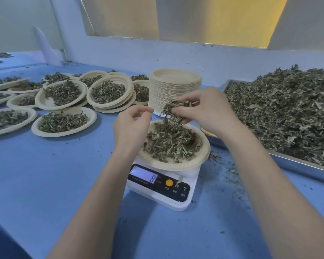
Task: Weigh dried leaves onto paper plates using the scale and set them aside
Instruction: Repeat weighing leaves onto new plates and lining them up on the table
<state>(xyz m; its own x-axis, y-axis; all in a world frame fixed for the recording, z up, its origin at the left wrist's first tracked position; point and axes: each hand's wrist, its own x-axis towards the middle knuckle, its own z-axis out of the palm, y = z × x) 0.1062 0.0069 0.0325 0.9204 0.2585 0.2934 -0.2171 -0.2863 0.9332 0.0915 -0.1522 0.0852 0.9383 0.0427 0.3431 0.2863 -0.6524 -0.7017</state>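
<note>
Over the scale (162, 186), a paper plate (193, 163) sits heaped with dried leaves (171, 142), and both hands hover just above it. The right hand (204, 111) holds a loose clump of leaves (174, 107), its fingers curled under and around it, with a few bits hanging down toward the heap. The left hand (132, 124) is beside the clump, thumb and fingertips drawn close together as if pinching; whether a leaf is caught between them I cannot tell.

The main risk, as I judge it, is spillage: the clump is light and crumbly, and crumbs already lie on the blue table (64, 174) near the metal tray (297, 165) of bulk leaves (288, 113). Anything falling past the rim goes unweighed. A wrist or finger resting on the plate would also falsify the reading, and the plate overhangs the platform, so a nudge could tip it. One leaf lies on the button panel, where it could hide or press a key. Dropping the whole clump at once would likely overshoot. The display digits are partly readable only. Filled plates (64, 94) and a stack of empty plates (176, 88) stand behind.
</note>
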